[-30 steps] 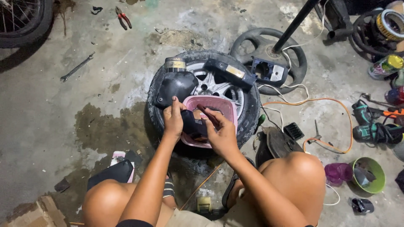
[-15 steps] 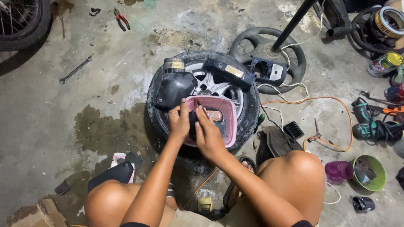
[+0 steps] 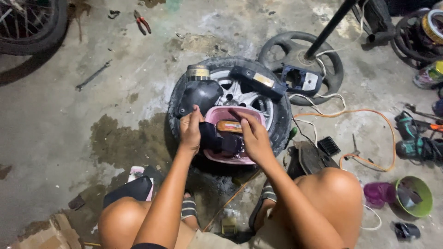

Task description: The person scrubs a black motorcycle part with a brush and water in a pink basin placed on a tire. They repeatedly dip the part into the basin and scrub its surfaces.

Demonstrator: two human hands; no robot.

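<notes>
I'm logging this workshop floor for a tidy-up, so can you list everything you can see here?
Tyre with alloy wheel: one, black and silver, centre floor.
Pink basin: one, on the wheel.
Dark part: one, black, over the basin, held in both hands.
Pliers: one, red-handled, top left.
Wrench: one, grey, left floor.
Orange cable: one, right.
Green bowl: one, lower right.
Left hand: grip on the part.
Right hand: grip on the part.

both hands (image 3: pixel 190 130) (image 3: pixel 253 138) on dark part (image 3: pixel 217 140) over pink tub (image 3: pixel 230 115)
</notes>
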